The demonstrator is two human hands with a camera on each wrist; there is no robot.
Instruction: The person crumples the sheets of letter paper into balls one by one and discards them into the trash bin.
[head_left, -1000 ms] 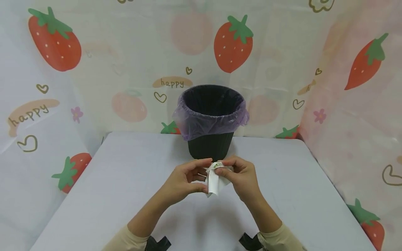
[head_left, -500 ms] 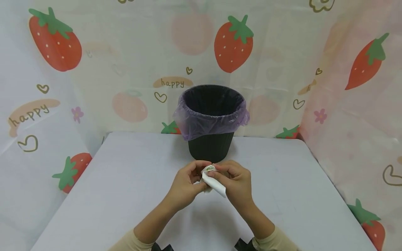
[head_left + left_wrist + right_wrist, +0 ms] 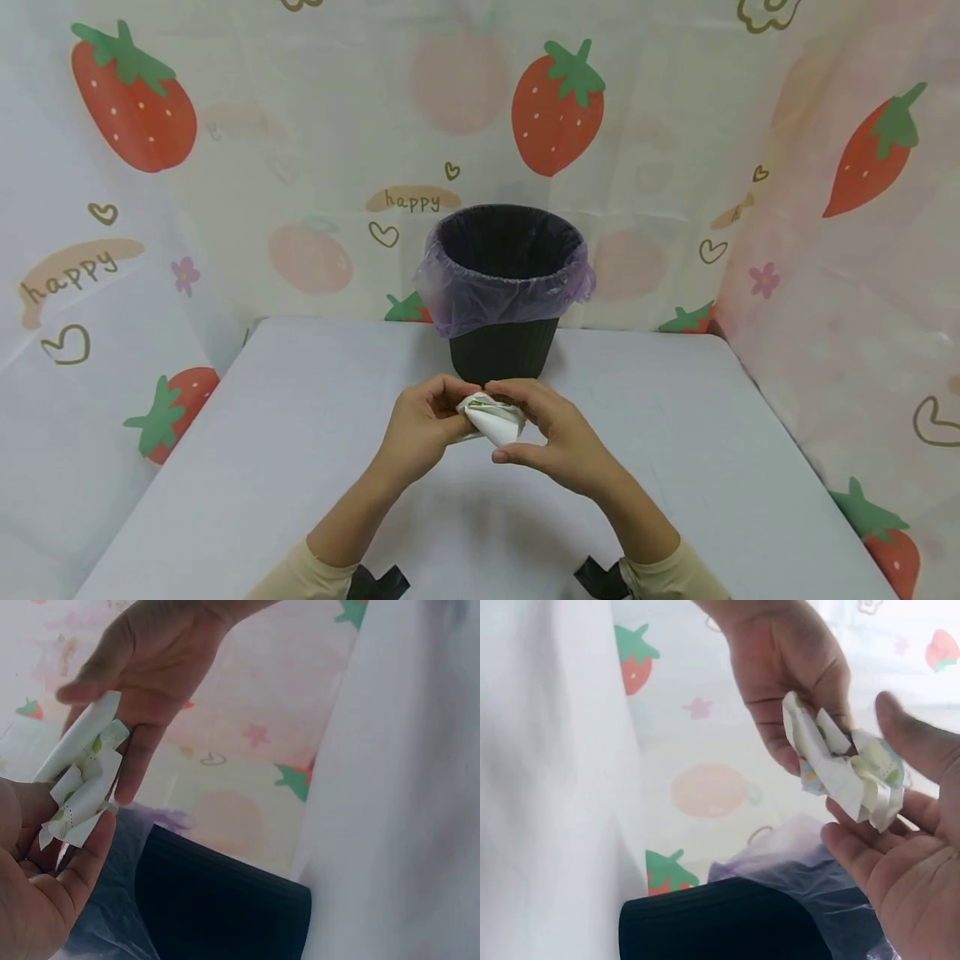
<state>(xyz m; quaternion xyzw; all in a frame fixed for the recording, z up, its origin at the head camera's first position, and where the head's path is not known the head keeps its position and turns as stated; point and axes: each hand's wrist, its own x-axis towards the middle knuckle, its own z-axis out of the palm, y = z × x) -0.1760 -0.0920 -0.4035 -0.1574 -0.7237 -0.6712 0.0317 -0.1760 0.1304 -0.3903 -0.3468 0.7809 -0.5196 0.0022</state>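
A crumpled white piece of paper (image 3: 497, 425) with green print is between my two hands, low in front of the bin. My left hand (image 3: 418, 427) pinches its left end between thumb and fingers. The fingers of my right hand (image 3: 564, 440) touch the far side of it, while the right thumb stands away from it. In the left wrist view the folded paper (image 3: 86, 787) shows loose, wrinkled edges. From the right wrist, the crumpled paper (image 3: 836, 772) lies against my right fingers, with the thumb spread apart.
A black bin (image 3: 501, 354) with a purple plastic liner (image 3: 480, 302) stands on the white table (image 3: 315, 375), just beyond my hands. Its mouth faces up. A strawberry-printed curtain (image 3: 337, 125) surrounds the table at the back and both sides.
The paper has moved left and been turned and folded further. My right thumb has let go of it and spread away; my left hand has taken a firmer pinch on it.
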